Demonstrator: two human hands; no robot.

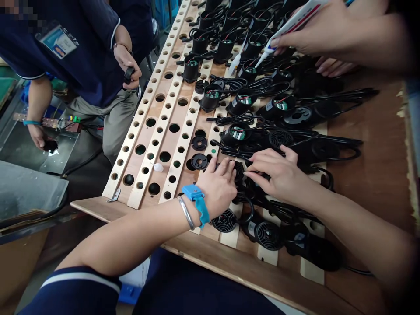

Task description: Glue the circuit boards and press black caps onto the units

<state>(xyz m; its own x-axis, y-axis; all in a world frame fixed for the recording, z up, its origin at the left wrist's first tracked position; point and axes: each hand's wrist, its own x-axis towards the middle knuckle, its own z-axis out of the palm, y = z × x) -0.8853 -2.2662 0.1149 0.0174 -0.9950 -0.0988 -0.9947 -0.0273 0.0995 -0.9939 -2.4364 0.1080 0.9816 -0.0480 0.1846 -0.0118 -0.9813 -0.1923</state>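
Note:
My left hand (218, 186), with a blue strap and a silver bangle at the wrist, is curled over a black round housing (239, 168), which it partly hides. My right hand (275, 170) reaches in from the right, thumb and forefinger pinched at the same housing. What lies between those fingertips is too dark and small to make out. Left of my fingers sit two black ring-shaped caps (199, 161). Just beyond is an open black cylinder (235, 132) showing a green circuit board and thin wires. A black patterned grille (225, 220) lies below my left hand.
A wooden board (98, 210) with drilled strips (144, 168) carries rows of black cylinders and coiled cables (226, 120). Another person's hand (305, 37) tilts a white glue tube (288, 26) over a cylinder. At left a person (82, 65) holds a small black part (129, 75).

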